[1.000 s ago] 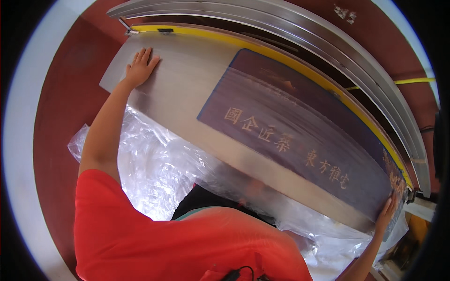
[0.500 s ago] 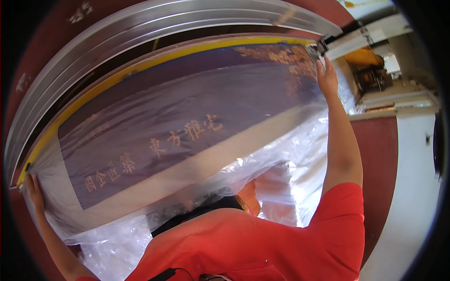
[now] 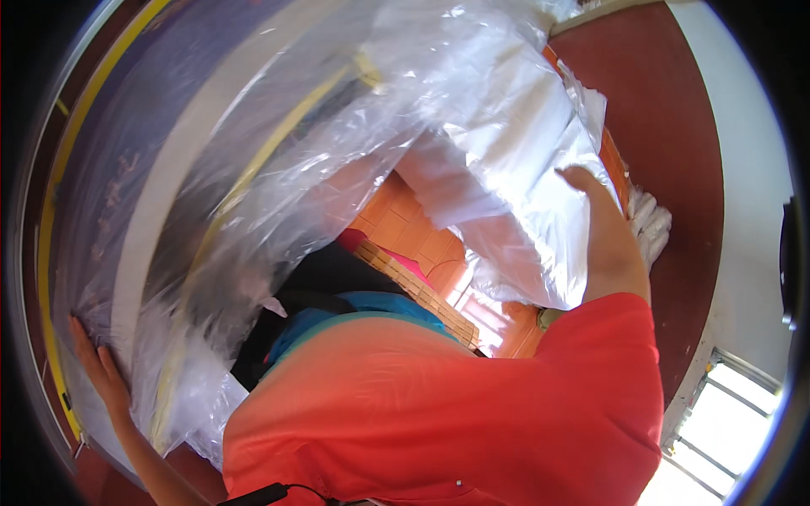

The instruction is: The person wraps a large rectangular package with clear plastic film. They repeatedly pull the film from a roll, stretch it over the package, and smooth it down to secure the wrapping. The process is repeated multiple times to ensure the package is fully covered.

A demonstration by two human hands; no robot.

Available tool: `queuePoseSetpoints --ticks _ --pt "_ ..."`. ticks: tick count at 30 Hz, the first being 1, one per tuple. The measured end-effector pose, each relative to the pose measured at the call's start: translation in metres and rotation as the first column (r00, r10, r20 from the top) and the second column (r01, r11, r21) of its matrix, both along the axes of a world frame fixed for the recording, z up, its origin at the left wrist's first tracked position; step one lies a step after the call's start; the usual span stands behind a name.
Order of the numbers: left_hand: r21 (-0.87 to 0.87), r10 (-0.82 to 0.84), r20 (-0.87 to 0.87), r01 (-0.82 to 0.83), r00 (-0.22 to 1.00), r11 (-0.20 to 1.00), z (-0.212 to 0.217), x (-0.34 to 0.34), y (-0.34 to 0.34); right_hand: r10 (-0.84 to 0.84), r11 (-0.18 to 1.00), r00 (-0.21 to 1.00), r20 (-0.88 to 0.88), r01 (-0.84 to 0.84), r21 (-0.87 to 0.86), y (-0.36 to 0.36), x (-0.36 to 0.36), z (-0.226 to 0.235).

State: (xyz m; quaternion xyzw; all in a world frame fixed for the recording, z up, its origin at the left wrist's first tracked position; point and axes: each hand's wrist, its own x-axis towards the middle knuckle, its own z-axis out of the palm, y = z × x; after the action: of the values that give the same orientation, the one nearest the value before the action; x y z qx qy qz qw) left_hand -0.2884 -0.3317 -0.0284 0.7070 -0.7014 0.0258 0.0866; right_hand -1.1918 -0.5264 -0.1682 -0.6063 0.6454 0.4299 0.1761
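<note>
A large clear plastic sheet (image 3: 329, 160) spreads in loose, shiny folds across the left and middle. Behind it, on the left, shows a dark purple panel (image 3: 101, 152) with gold characters and a pale lower band. My left hand (image 3: 103, 375) lies against the sheet near the panel's yellow-edged lower end, with its fingers stretched out and flat. On the right, my right hand (image 3: 582, 181) is at a whitish, bunched part of the sheet. Its fingers look curled together on the film and are partly hidden.
A yellow strip (image 3: 52, 244) and a metal rail run along the far left. Orange tiled floor (image 3: 405, 215) and a woven bamboo mat edge (image 3: 413, 291) lie below me. To the right are a dark red and white wall (image 3: 675, 169) and a bright barred window (image 3: 726, 413).
My view has turned to the right. My right hand has left the panel's upper right corner and is now lower, at the whitish plastic. The left hand stays near the panel's left end.
</note>
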Motion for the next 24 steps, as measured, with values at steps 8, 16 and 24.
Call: queuePoseSetpoints --ticks 8,16,24 --pt "0.163 0.107 0.041 -0.112 0.993 0.980 -0.006 0.043 0.011 -0.349 0.928 0.932 -0.102 0.328 -0.176 0.113 0.077 -0.067" --pt "0.317 0.220 0.228 -0.286 0.949 0.904 0.003 0.104 -0.007 -0.632 0.772 0.754 -0.181 0.591 -0.236 0.147 0.045 -0.134" --pt "0.168 0.033 0.436 -0.117 0.899 0.979 0.048 0.018 -0.090 0.328 0.886 0.936 0.128 -0.258 -0.386 0.027 0.068 -0.033"
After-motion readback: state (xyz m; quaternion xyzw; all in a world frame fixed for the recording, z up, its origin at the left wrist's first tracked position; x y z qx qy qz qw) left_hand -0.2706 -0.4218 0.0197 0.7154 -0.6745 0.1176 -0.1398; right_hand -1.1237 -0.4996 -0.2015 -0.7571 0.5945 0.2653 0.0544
